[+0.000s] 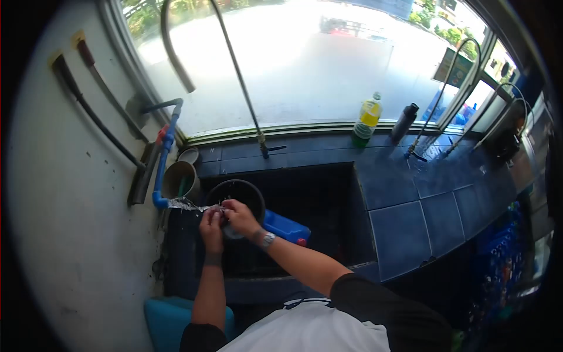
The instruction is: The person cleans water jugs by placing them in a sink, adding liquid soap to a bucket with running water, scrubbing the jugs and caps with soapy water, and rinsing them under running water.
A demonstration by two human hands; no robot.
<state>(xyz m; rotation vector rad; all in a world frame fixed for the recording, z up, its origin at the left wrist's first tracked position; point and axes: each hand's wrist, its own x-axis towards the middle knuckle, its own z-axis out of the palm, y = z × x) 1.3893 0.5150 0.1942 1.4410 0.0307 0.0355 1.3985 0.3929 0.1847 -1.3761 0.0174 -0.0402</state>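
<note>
Water sprays sideways from the lower end of a blue pipe on the left wall and reaches both hands. My left hand and my right hand are close together over a round dark bucket in the dark sink. The fingers of both are bent and pressed together around something small that I cannot make out. A watch sits on my right wrist. Beside the bucket, right of my right hand, lies a blue jug with a red cap.
A pale container stands at the sink's left corner. Along the window ledge are a green-yellow bottle, a dark bottle and several curved taps. Two long-handled tools hang on the left wall. A teal object is below the sink.
</note>
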